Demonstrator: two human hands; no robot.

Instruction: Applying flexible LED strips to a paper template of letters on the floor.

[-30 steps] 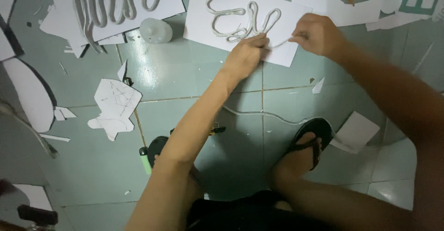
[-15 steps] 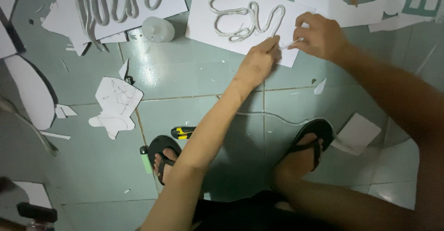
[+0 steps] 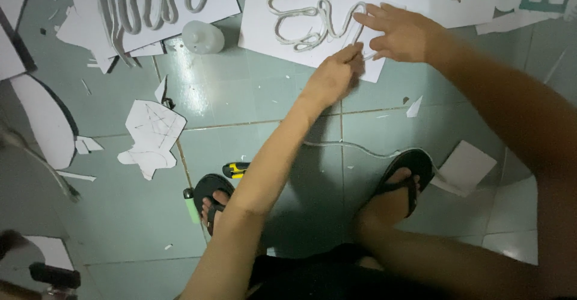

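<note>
A white board [image 3: 264, 33] lies on the green tiled floor with a pale flexible strip [image 3: 300, 21] bent into looping curves on it. My left hand [image 3: 333, 75] reaches to the board's lower right corner, its fingertips pinched on the strip's end. My right hand [image 3: 402, 33] rests just beyond it on the same corner, fingers spread, with the index finger stretched along the strip's last curve. The two hands almost touch.
A second board with curved strips [image 3: 150, 3] lies at the upper left, with a small translucent bottle [image 3: 203, 36] beside it. Paper offcuts [image 3: 150, 135], a yellow-black utility knife [image 3: 236, 169] and a green lighter [image 3: 191, 204] lie near my sandalled feet [image 3: 402, 180]. A thin loose strip [image 3: 354, 147] crosses the tiles.
My left hand has slid right along the board's lower edge toward my right hand. My right hand has gone from a closed pinch to spread fingers on the board.
</note>
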